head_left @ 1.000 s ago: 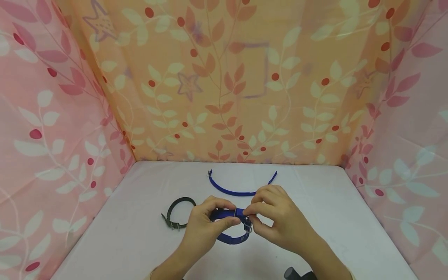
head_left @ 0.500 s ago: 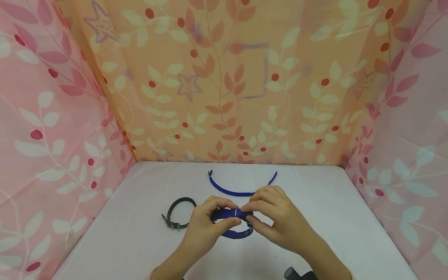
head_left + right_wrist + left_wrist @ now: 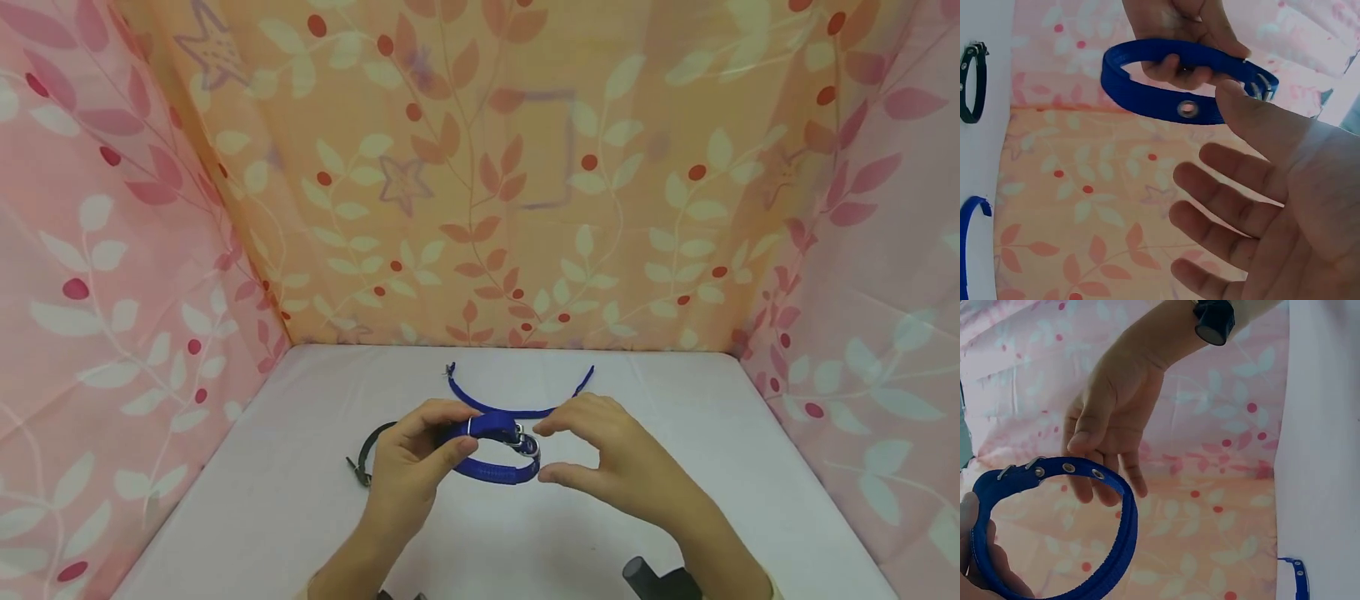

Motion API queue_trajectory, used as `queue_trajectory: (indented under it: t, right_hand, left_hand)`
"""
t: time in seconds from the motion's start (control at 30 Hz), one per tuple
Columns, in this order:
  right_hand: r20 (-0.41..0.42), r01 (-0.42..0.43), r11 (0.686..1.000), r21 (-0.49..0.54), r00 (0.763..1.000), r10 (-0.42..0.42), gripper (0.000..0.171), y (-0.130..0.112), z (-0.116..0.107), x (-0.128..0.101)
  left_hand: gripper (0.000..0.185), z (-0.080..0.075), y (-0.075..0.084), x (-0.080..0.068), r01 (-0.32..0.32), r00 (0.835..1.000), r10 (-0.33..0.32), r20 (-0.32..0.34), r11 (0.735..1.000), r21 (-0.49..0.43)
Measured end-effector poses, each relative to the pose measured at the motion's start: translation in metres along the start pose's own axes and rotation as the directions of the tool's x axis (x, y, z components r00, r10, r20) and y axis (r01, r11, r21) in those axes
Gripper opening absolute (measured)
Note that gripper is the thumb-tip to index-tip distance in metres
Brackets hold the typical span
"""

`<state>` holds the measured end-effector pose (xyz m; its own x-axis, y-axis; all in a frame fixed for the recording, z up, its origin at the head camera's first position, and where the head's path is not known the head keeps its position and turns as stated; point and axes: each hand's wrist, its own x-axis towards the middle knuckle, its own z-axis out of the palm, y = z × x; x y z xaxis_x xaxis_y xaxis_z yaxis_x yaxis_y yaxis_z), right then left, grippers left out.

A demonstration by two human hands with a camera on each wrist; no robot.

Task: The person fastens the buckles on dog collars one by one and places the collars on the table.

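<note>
A blue collar (image 3: 497,450) buckled into a loop hangs above the white table (image 3: 285,500). My left hand (image 3: 420,454) pinches the loop near its metal buckle (image 3: 527,442); the loop also shows in the left wrist view (image 3: 1054,525) and the right wrist view (image 3: 1172,87). My right hand (image 3: 600,454) hovers just right of the loop with fingers spread and relaxed, touching nothing; its palm fills the right wrist view (image 3: 1285,206).
A second blue collar (image 3: 517,400) lies unbuckled and curved near the back of the table. A black collar (image 3: 371,454) lies left of my left hand, partly hidden by it. Patterned fabric walls (image 3: 480,183) enclose the table on three sides.
My right hand let go of the blue collar and opened. My left hand lifted the buckled loop up and slightly away.
</note>
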<state>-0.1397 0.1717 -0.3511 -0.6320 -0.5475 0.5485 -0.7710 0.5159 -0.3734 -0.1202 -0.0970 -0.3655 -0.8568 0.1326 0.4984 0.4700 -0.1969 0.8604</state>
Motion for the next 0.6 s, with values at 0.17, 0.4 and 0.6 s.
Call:
queue_trajectory:
  t: [0.17, 0.4, 0.6]
  right_hand:
    - [-0.021, 0.079, 0.995, 0.057, 0.997, -0.078, 0.033, 0.003, 0.002, 0.002]
    - [-0.178, 0.181, 0.983, -0.007, 0.968, -0.180, 0.028, 0.008, -0.006, 0.002]
    - [-0.222, 0.229, 0.973, -0.033, 0.947, -0.231, 0.015, 0.009, -0.009, 0.003]
  left_hand:
    - [0.025, -0.005, -0.003, 0.002, -0.098, 0.994, 0.098, 0.037, 0.995, -0.003]
    - [0.030, -0.021, 0.000, 0.012, -0.300, 0.954, 0.296, 0.052, 0.920, 0.254]
    - [0.032, -0.028, 0.003, 0.015, -0.300, 0.951, 0.305, 0.045, 0.879, 0.370]
